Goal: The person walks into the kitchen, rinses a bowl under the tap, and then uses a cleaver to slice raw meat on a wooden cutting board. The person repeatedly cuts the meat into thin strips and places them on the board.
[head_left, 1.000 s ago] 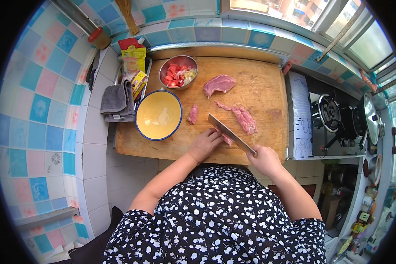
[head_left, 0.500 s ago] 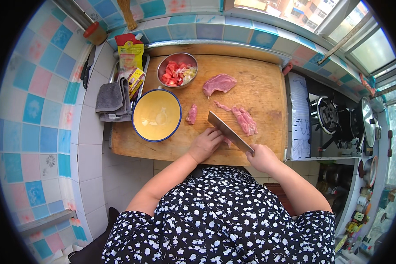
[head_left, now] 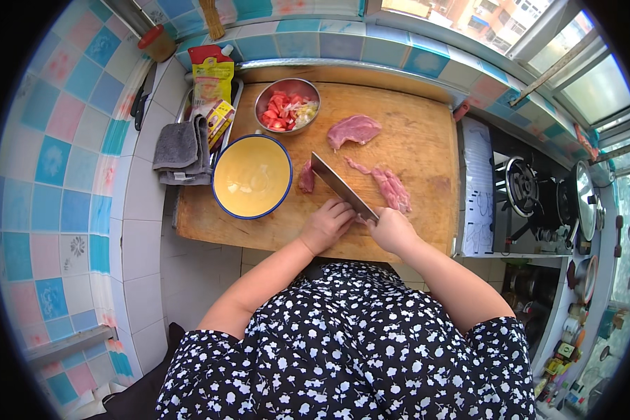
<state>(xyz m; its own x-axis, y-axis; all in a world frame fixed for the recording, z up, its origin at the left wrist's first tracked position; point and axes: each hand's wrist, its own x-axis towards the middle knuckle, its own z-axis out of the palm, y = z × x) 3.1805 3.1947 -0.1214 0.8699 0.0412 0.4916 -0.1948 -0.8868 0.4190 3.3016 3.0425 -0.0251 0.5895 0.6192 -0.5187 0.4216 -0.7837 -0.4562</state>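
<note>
My right hand (head_left: 393,232) grips the handle of a cleaver (head_left: 341,185), whose broad blade slants up and left over the wooden board (head_left: 427,157). Close against the blade's lower side, my left hand (head_left: 327,225) presses down with bent fingers on a piece of raw meat, nearly all of it hidden by hand and blade. Left of the blade tip lies a small strip of meat (head_left: 306,176). A thicker slab of meat (head_left: 354,130) rests farther back, and a heap of sliced meat (head_left: 391,189) is to the blade's right.
A yellow enamel bowl (head_left: 252,177) with a blue rim stands at the board's left. Behind it, a steel bowl (head_left: 288,131) holds cut tomato and pale chopped pieces. A grey towel (head_left: 180,150) and packets (head_left: 212,80) lie farther left; a gas stove (head_left: 518,185) is at right.
The cleaver and my right hand have shifted left, bringing the blade tip beside the small meat strip. My left hand remains in nearly the same place on the board. The view has tilted slightly.
</note>
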